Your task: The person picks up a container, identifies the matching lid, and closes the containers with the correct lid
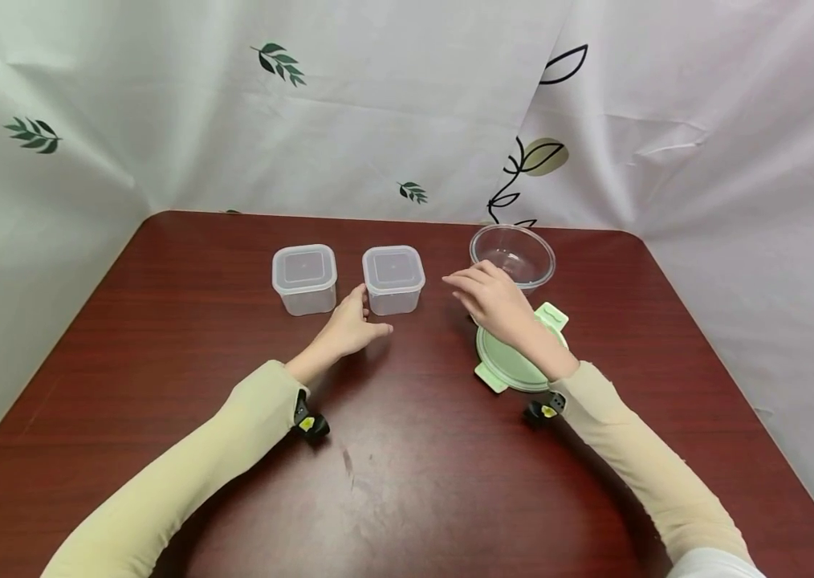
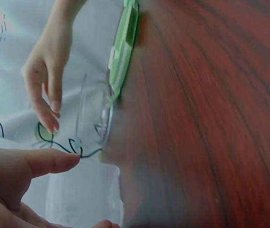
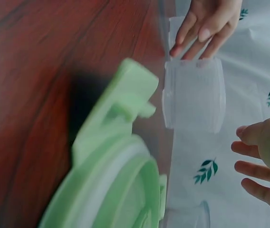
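Bench: two lidded tubs, one glass bowl, one green lid. Left hand relaxed, touching the right tub; right hand spread, empty, above the lid.

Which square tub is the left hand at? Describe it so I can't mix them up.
On the dark red wooden table, two lidded clear square plastic tubs sit side by side. It's the right-hand tub, touching the left hand; its twin stands untouched.

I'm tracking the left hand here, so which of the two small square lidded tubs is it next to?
The right-hand tub, the one nearer the glass bowl. The left hand rests at its front left corner, while the other tub stands apart, farther left.
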Demonstrator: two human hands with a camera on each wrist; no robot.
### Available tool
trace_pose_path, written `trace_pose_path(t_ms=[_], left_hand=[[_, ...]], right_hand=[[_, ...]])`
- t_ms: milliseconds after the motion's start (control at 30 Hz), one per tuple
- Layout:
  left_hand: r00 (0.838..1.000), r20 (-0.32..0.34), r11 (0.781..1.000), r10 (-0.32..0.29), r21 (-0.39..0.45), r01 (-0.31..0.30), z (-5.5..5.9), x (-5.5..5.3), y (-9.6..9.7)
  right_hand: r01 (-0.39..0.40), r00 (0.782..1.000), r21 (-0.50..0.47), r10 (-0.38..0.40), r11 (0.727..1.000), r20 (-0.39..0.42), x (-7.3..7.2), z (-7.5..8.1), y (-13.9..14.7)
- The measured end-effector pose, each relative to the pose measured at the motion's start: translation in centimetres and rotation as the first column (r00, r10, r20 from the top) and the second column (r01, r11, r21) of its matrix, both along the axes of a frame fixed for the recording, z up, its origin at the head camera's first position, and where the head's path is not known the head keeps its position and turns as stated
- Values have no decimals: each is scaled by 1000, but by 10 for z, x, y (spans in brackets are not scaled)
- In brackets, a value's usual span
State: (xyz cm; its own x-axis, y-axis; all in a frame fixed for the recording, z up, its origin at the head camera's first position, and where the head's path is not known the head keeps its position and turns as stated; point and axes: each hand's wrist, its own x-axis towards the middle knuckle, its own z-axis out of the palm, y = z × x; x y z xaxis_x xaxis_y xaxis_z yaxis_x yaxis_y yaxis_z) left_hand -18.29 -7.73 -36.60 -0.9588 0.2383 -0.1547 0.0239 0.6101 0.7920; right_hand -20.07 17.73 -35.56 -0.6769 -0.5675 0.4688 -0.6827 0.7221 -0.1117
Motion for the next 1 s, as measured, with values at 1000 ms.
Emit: trace_pose_path(t_ms=[1000], left_hand=[[971, 80, 968, -225, -95, 232, 31, 39, 45]], right_hand=[[289, 957, -228, -274, 930, 97, 12, 5, 83]])
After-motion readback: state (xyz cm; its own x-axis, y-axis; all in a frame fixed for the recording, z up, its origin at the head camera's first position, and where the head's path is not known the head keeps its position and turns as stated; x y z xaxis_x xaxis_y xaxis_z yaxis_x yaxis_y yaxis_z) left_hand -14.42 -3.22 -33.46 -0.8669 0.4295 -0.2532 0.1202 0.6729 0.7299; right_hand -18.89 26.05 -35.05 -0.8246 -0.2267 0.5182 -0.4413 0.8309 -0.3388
